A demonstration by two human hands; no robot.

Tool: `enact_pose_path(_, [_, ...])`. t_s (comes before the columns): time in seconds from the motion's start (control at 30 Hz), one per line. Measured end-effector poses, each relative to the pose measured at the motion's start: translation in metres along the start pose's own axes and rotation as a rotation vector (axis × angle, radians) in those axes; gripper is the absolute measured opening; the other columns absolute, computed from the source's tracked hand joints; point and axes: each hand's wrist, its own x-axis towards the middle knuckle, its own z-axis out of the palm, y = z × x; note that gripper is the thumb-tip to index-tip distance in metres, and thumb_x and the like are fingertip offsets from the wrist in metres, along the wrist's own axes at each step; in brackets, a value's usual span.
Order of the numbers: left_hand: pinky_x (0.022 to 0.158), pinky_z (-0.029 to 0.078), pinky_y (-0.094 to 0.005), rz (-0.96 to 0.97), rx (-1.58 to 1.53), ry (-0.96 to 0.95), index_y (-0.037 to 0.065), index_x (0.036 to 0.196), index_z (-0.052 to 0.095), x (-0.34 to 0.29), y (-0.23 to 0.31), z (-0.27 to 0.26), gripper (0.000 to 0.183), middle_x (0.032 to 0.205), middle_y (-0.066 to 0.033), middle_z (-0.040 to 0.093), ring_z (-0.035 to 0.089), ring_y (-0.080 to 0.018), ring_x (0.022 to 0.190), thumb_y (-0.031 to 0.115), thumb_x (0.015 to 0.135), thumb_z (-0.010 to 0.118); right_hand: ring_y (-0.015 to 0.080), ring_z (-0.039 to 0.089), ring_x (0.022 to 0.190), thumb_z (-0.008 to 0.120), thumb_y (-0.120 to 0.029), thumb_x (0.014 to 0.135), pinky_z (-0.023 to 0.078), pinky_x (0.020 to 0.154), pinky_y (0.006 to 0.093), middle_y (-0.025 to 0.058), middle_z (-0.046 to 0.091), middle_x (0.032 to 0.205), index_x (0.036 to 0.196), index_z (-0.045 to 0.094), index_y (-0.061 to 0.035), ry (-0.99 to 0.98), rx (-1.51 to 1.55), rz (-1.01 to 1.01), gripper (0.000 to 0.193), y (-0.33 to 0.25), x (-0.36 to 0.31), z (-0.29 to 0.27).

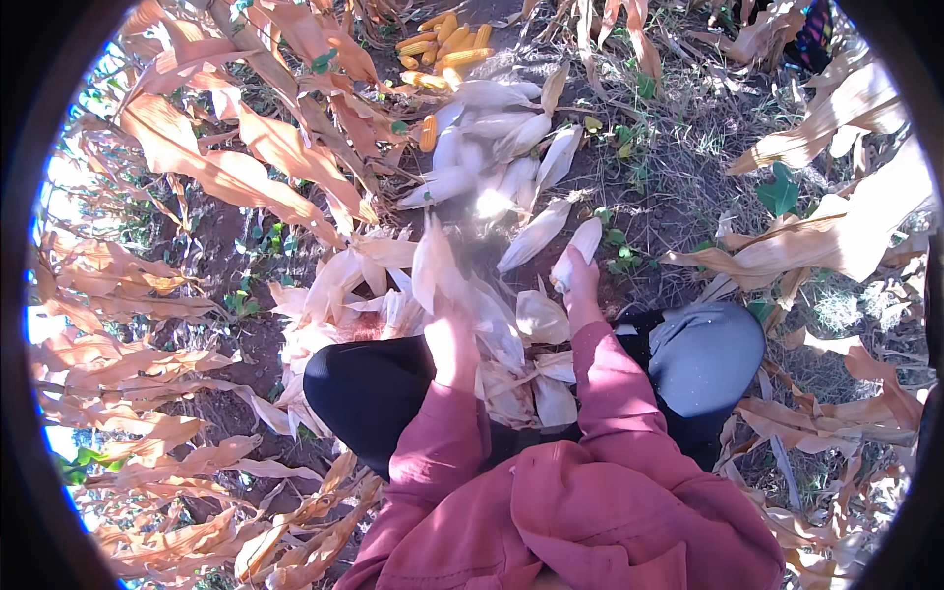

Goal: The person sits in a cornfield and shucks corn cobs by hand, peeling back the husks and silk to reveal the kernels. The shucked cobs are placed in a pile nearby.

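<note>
Outdoors: dirt grnd (pixel 678 192), dry lvs (pixel 162 138); L hand (pixel 451 339) gripping husk (pixel 435 267), R hand (pixel 582 282) closed round ear (pixel 580 246).

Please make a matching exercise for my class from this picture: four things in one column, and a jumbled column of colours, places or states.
Things
1. Bare cobs
2. Right hand
3. Sleeves
4. Left knee

Descriptions
A. Dusky red
B. Gripping a pale husk-covered ear
C. Covered in black
D. Orange-yellow, mostly heaped near the picture's top

Pairs: 1-D, 2-B, 3-A, 4-C

Cobs (pixel 456 43) are orange-yellow, husks (pixel 334 289) cream, the shirt (pixel 610 501) dusty red
</note>
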Motion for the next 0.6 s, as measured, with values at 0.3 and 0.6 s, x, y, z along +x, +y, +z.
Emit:
enact_pose_path(0.3, [0.058, 0.05, -0.0331, -0.223, 0.397, -0.099, 0.003, 0.114, 0.039, 0.009, -0.046, -0.005, 0.03, 0.089, -0.0104, 0.052, 0.057, -0.0209, 0.066, 0.017, 0.089, 0.05, 0.0177, 0.059, 0.082, 0.072, -0.015, 0.069, 0.047, 0.072, 0.0309, 0.0096, 0.06, 0.096, 0.113, 0.05, 0.0025, -0.201, -0.414, 0.036, 0.052, 0.02, -0.03, 0.004])
enact_pose_path(0.6, [0.09, 0.041, -0.0407, 0.082, 0.292, 0.075, 0.005, 0.134, 0.024, 0.032, -0.012, 0.012, 0.057, 0.123, -0.0167, 0.043, 0.045, -0.0301, 0.112, 0.021, 0.088, 0.054, 0.0164, 0.058, 0.083, 0.067, -0.014, 0.075, 0.047, 0.07, 0.0284, 0.0092, 0.058, 0.099, 0.121, 0.044, 0.0016, -0.527, -0.297, 0.053, 0.054, -0.031, -0.058, 0.04])
